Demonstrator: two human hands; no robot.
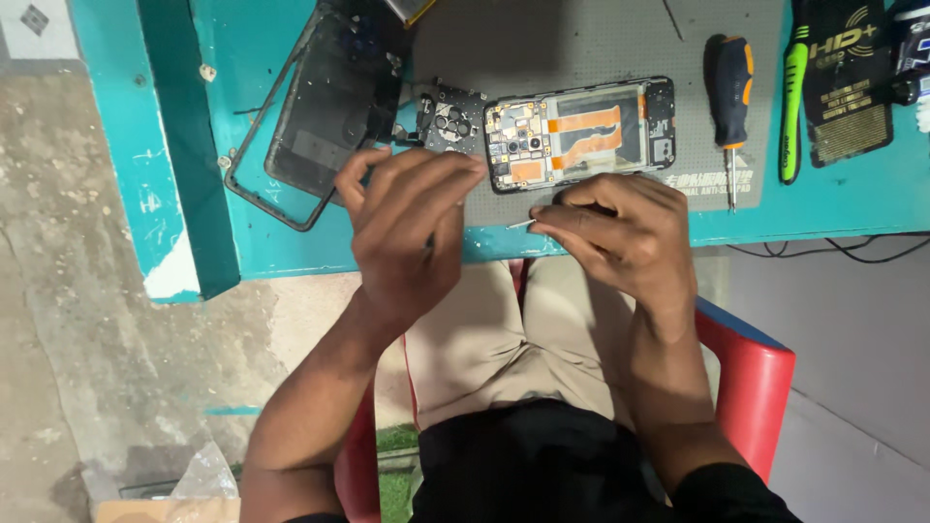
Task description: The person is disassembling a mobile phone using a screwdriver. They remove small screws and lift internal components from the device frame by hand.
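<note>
The right hand pinches thin metal tweezers beside the opened phone (back cover removed); the left hand hovers loosely curled, empty.

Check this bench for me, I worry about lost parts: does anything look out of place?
Yes. The removed back cover juts over the teal table's edge, and a loose black camera plate lies beside the opened phone.
</note>
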